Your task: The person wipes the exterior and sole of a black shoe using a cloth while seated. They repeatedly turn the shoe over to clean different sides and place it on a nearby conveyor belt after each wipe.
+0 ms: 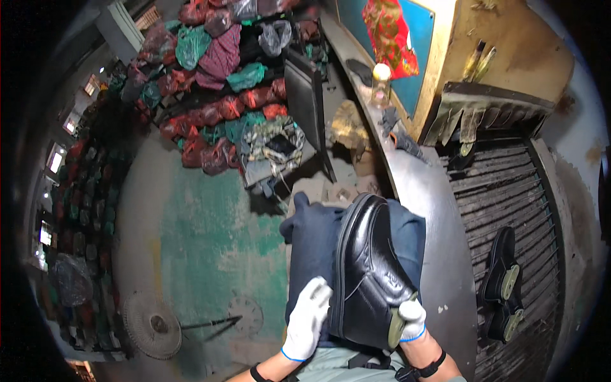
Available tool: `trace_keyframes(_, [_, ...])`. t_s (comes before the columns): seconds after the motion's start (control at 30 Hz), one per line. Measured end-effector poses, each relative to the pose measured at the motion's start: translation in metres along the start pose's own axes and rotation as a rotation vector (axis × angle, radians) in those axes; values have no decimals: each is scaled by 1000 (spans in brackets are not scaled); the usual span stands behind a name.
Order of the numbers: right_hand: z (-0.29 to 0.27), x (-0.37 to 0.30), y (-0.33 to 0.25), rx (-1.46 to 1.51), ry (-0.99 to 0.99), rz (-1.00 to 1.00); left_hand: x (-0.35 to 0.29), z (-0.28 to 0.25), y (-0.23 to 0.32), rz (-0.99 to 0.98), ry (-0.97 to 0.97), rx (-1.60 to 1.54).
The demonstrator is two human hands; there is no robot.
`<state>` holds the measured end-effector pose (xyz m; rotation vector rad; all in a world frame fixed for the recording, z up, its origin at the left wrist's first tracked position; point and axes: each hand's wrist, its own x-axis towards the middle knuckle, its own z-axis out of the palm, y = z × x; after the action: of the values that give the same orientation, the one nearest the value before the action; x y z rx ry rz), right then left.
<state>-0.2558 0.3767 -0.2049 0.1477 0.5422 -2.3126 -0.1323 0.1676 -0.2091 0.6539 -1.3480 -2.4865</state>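
A black leather shoe (370,274) with a dark sole is tilted on its side above my lap, toe pointing away from me. A green last (396,328) sticks out of its ankle opening. My left hand (308,321), in a white glove, lies along the sole edge near the heel, fingers together and bent against it. At the opening, my right hand (412,320), also gloved in white, grips the shoe beside the last; part of its fingers is hidden behind the shoe. Dark blue cloth (313,245) lies beneath the shoe.
At right, a slatted conveyor (525,210) carries more black shoes (501,261) with green lasts, below a box-like machine (509,51). A metal ledge (436,223) runs alongside. A jar (380,86) stands on it. Bagged bundles (213,108) fill the back left; a fan (151,325) stands lower left.
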Motion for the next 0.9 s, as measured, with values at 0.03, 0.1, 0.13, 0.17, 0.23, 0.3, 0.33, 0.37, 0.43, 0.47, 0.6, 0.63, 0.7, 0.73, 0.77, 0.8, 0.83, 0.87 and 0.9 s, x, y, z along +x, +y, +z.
trace_keyframes(0.03, [34, 8, -4, -91, -102, -96, 13, 2, 5, -345, 69, -340])
trace_keyframes(0.1, [62, 15, -5, -302, -129, -206, 32, 28, 15, -651, -9, -728])
trace_keyframes(0.13, [55, 18, -9, -508, -163, -291, 36, 38, -5, -414, -48, -443])
trace_keyframes(0.17, [46, 22, -13, -716, -196, -371, 39, 46, -27, -190, -19, -146])
trace_keyframes(0.23, [47, 17, -14, -843, -144, -480, 46, 49, -49, -98, -87, 353])
trace_keyframes(0.3, [53, 10, -11, -911, -112, -443, 45, 51, -49, -209, -81, 214])
trace_keyframes(0.33, [50, 8, -11, -1005, -100, -445, 52, 50, -45, -301, -73, 62])
trace_keyframes(0.37, [48, 3, -10, -1079, -92, -446, 53, 58, -33, -473, -52, -319])
trace_keyframes(0.43, [43, -4, -10, -1225, -63, -448, 72, 48, -43, -549, 5, -363])
trace_keyframes(0.47, [41, -4, -12, -1465, -107, -530, 81, 42, -37, -548, 50, -448])
trace_keyframes(0.6, [65, -6, -18, -1030, 121, -127, 98, 17, -4, -524, -168, -572])
trace_keyframes(0.63, [56, 0, -20, -1114, 110, -70, 102, 9, -9, -542, -247, -692])
trace_keyframes(0.7, [30, 17, -10, -1153, 71, -105, 109, 5, -17, -577, -378, -813])
trace_keyframes(0.73, [26, 25, -4, -1127, 62, -106, 103, 2, -20, -572, -400, -833])
trace_keyframes(0.77, [37, 40, -4, -1022, 95, -112, 106, 8, -14, -542, -426, -573])
trace_keyframes(0.8, [35, 47, 2, -1200, 121, -191, 101, 21, -11, -528, -204, -386])
trace_keyframes(0.83, [44, 56, 4, -1330, 130, -260, 99, 43, -4, -500, 5, -194])
trace_keyframes(0.87, [45, 64, 11, -1392, 159, -318, 98, 40, -12, -468, -13, -218])
trace_keyframes(0.9, [43, 71, 15, -1454, 185, -376, 101, 42, -13, -464, -14, -225])
